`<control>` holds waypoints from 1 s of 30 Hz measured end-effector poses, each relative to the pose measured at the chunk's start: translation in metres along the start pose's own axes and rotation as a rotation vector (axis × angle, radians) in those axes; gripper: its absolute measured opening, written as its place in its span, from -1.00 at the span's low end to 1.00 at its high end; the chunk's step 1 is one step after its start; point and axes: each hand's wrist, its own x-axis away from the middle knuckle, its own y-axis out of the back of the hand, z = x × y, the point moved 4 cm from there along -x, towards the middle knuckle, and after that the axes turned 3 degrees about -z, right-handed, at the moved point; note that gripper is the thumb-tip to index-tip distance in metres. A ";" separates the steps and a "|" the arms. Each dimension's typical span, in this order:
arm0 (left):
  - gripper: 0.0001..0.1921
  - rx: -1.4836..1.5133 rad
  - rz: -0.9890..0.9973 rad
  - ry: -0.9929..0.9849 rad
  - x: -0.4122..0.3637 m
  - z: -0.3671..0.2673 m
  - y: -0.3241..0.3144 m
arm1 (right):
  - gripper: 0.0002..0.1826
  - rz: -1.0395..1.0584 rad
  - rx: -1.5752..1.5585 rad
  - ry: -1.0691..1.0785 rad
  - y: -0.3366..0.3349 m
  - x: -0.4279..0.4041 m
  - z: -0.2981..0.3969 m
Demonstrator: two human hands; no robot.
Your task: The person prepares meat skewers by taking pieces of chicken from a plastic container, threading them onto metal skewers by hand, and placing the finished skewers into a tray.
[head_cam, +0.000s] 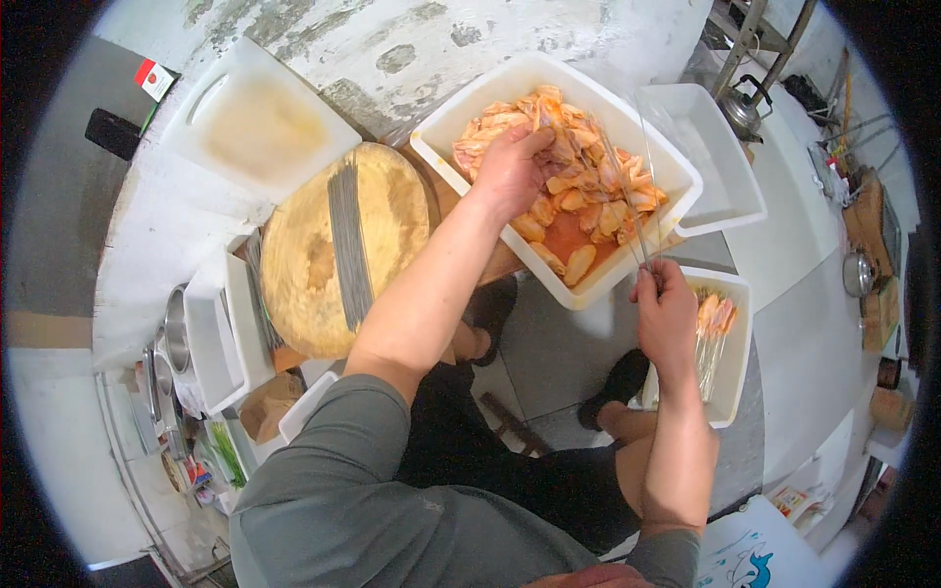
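Observation:
My left hand reaches into a large white plastic tub and pinches a piece of raw marinated chicken among a heap of chicken wing pieces. Reddish-orange liquid covers the bottom near the front. By the tub's front right wall, my right hand grips a few thin metal skewers. They point up and away over the chicken, and their far ends are hard to make out. Below that hand, a smaller white tub holds skewers loaded with chicken.
A round wooden chopping block bears a bundle of metal skewers. Behind it a white cutting board leans on the wall. Another white tub and a metal kettle stand right. A white bin sits left.

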 end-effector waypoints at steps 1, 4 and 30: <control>-0.87 -0.003 0.001 0.001 0.000 0.000 0.002 | -0.79 0.011 0.016 0.012 0.000 0.001 0.005; -0.79 -0.102 0.041 -0.027 -0.001 0.001 0.006 | -0.79 0.034 0.046 0.012 0.000 0.001 0.008; -0.85 -0.248 -0.199 -0.124 -0.006 -0.002 0.018 | -0.79 0.002 0.080 0.048 0.001 0.000 0.000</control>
